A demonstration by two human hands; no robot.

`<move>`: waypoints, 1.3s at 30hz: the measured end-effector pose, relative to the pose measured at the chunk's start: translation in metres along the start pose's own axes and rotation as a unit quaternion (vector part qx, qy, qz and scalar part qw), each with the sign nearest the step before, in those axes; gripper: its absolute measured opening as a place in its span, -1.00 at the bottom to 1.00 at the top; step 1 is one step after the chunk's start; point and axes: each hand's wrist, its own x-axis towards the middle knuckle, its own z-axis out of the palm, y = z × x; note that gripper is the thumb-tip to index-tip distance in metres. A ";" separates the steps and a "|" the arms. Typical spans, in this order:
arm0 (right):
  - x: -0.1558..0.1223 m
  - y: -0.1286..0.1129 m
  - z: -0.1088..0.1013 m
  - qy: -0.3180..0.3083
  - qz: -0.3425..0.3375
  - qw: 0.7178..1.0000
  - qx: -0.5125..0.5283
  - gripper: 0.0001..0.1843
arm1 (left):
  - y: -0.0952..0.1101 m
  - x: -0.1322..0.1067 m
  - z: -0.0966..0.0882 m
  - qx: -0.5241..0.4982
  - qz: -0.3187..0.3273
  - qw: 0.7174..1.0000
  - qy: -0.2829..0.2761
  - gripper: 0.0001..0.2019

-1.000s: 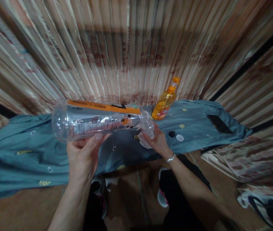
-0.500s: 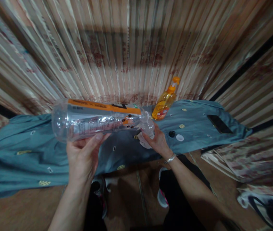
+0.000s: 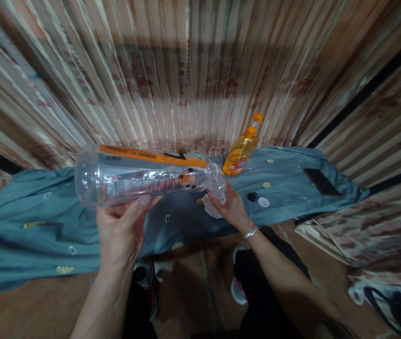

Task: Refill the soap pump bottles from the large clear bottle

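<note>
A large clear plastic bottle (image 3: 144,176) with an orange-striped label lies on its side in the air above a table covered with a blue-grey cloth (image 3: 45,221). My left hand (image 3: 121,230) cups the bottle's body from below, fingers wrapped round it. At the bottle's neck my right hand (image 3: 230,207) grips, and a white cloth or tissue (image 3: 210,208) shows under its fingers. A silver bracelet sits on my right wrist.
An orange pump bottle (image 3: 241,150) stands at the cloth's far edge. A black cap (image 3: 252,196) and a white round lid (image 3: 263,202) lie right of my right hand. A dark phone (image 3: 322,182) lies further right. Striped curtains hang behind. My shoes show on the floor below.
</note>
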 end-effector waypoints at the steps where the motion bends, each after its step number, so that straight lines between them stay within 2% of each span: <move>1: 0.000 0.000 0.000 0.001 0.001 1.000 -0.001 -0.27 | 0.000 0.000 0.000 0.000 0.002 1.000 -0.001 -0.50; 19: 0.000 0.001 0.000 -0.001 0.000 1.000 0.001 -0.27 | 0.003 0.000 0.007 -0.014 0.012 1.000 -0.006 -0.51; 22: 0.000 0.001 0.000 -0.001 -0.002 1.000 0.001 -0.26 | 0.005 0.001 0.009 -0.019 0.008 1.000 0.005 -0.44; 27: 0.000 0.002 -0.001 -0.004 -0.006 1.000 -0.009 -0.27 | 0.006 0.002 0.010 -0.020 -0.011 0.999 0.025 -0.44; 34: 0.000 0.002 -0.002 -0.012 -0.001 1.000 -0.019 -0.24 | 0.004 0.002 0.011 -0.014 -0.003 1.000 0.013 -0.49; 39: -0.001 0.004 -0.001 -0.005 -0.013 1.000 -0.026 -0.27 | 0.006 0.001 0.013 -0.010 -0.009 1.000 0.027 -0.45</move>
